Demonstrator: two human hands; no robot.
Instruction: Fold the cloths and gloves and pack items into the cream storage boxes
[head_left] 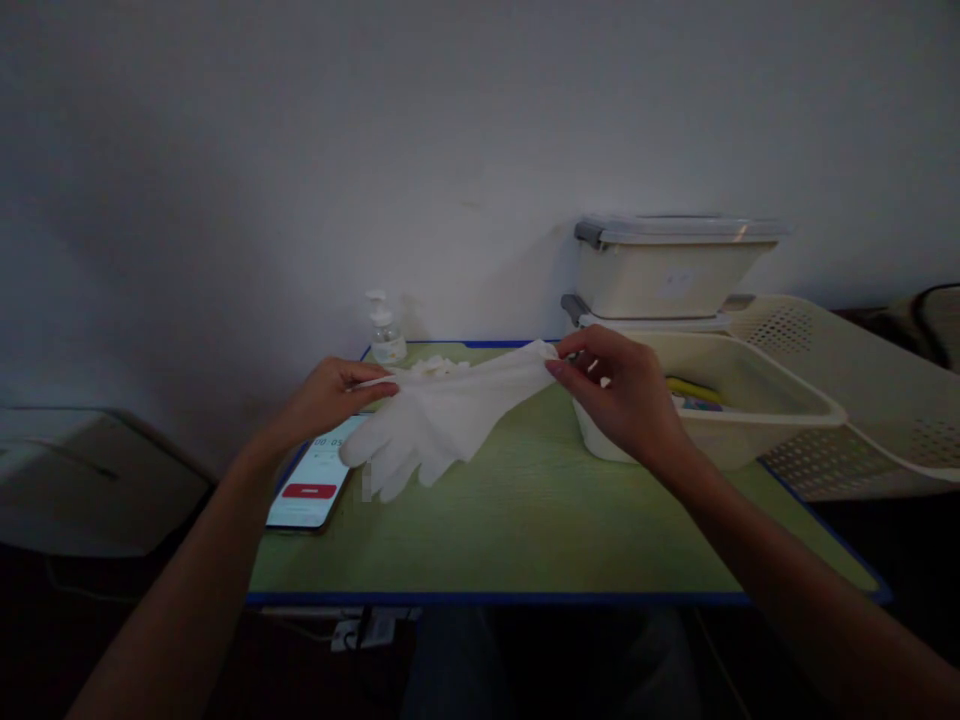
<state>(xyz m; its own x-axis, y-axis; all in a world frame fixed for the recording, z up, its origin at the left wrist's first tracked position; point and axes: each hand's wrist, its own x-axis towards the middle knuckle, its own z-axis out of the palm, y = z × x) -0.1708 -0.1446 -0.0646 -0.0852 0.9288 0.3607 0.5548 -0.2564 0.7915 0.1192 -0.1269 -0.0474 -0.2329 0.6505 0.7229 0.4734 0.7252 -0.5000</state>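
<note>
A thin white disposable glove [442,420] is stretched sideways above the green table [540,530], its fingers hanging down at the left. My left hand [334,392] pinches one end between thumb and fingers. At the right, my right hand [619,385] pinches the opposite end, near the cuff. Behind the stretched glove, more white material [435,366] lies on the table, mostly hidden. Below my left hand is a phone [307,490] with a lit screen showing a timer and a red button.
A pump bottle [387,335] stands by the wall. Right of my right hand is an open cream bin [780,400] with a yellow item [694,389] inside. Behind it are stacked lidded boxes [667,275] and a perforated basket [847,370]. A white cabinet [90,480] stands at left.
</note>
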